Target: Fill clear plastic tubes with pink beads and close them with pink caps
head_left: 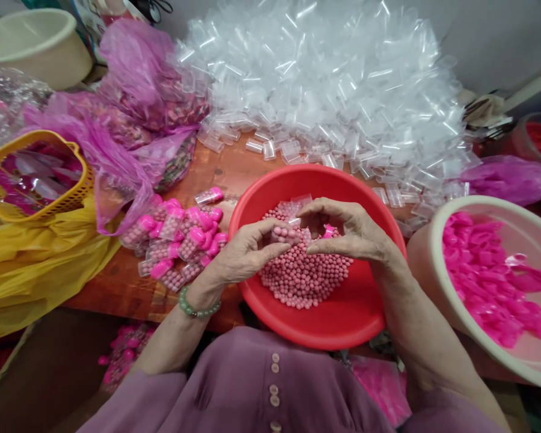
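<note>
A basin (360, 319) of beads (306, 282) sits at the near edge of the surface (130, 291), directly in front, left hand (243, 248) and right hand (360, 233) over the beads. To the left lies a pile of bead-filled containers (193, 237); farther left, a basket (85, 183). Behind the basin spreads a heap of loose containers (320, 90). To the right, a tub (426, 270) holds plastic pieces (491, 282).
</note>
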A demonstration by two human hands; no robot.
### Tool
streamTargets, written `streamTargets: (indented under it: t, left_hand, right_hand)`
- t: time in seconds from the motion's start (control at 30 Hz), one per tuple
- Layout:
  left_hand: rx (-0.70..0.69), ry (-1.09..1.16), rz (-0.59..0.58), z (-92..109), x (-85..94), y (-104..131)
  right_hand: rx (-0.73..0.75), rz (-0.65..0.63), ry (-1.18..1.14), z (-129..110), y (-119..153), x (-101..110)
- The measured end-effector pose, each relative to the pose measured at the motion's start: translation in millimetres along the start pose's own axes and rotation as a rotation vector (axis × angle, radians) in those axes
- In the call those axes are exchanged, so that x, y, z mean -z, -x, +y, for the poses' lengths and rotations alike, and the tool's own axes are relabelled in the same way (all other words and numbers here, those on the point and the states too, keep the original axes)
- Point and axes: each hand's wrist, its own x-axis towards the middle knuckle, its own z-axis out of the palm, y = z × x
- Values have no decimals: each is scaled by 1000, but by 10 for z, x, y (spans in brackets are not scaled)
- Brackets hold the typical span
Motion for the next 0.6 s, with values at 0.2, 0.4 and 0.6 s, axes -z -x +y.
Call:
streamTargets:
  t: [0.2, 0.4, 0.6]
  left_hand:
    - [41, 98, -2, -33, 33, -32]
    - [153, 295, -48, -93, 60, -79]
    - [141, 405, -67, -91, 62, -106]
  right_hand:
    - [18, -15, 58, -14, -12, -1]
    - [-266, -44, 458, 162, 17, 269]
    - [-771, -374, 1135, 437, -84, 281]
